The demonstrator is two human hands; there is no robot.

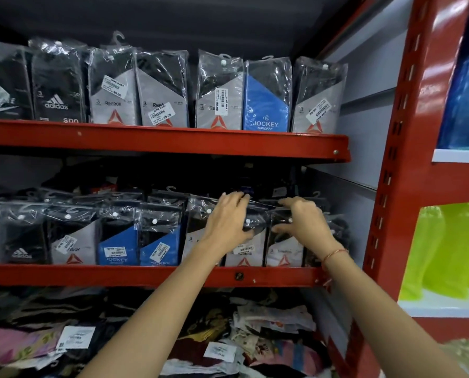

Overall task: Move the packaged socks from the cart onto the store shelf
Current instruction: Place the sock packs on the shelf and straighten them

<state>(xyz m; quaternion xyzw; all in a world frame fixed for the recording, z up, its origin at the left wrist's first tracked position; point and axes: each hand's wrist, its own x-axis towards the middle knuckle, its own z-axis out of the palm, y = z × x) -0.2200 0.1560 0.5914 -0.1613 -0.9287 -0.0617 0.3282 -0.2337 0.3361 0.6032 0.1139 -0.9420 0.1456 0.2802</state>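
Note:
Packaged socks stand in rows on a red store shelf [146,274]. My left hand [227,223] reaches into the middle tier and clasps the top of a grey Reebok sock pack [245,255], thumb in front and fingers behind. My right hand [303,222], with a thin bangle on the wrist, pinches the top of the neighbouring grey Reebok pack [283,256] just to the right. Both packs stand upright on the shelf near its right end. Blue Jockey packs [159,252] and an Adidas pack [20,241] fill the row to the left. The cart is out of view.
The upper tier [173,140] holds a full row of Reebok, Adidas and Jockey packs. Below, loose tagged socks [268,323] lie in a heap. A red perforated upright [397,186] bounds the right side, with green [451,249] and blue [465,99] wrapped goods beyond.

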